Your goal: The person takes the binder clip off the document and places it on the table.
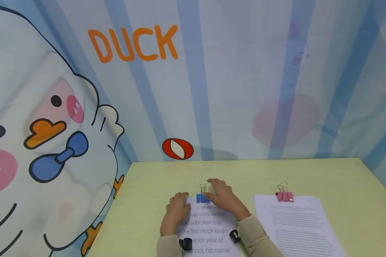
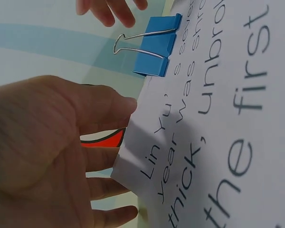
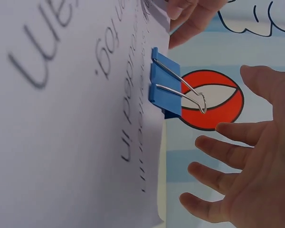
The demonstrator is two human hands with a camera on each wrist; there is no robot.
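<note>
A blue binder clip point(image 1: 203, 198) with wire handles grips the top edge of a paper stack point(image 1: 209, 228) printed in large text. At the stack's upper left corner, my left hand point(image 1: 177, 208) holds the paper edge. Its thumb point(image 2: 118, 102) lies at the sheet's edge, while the paper corner partly hides the other fingers. My right hand point(image 1: 224, 195) is just right of the clip, fingers spread and loosely extended. Between the right fingertips point(image 3: 206, 142) and the clip's handles a gap shows in the right wrist view.
To the right lies another paper stack point(image 1: 296, 228) with small print, its top edge held by pink binder clips point(image 1: 285, 196). Both stacks lie on a pale yellow table point(image 1: 141, 200). A cartoon-printed backdrop point(image 1: 231, 89) rises behind the table.
</note>
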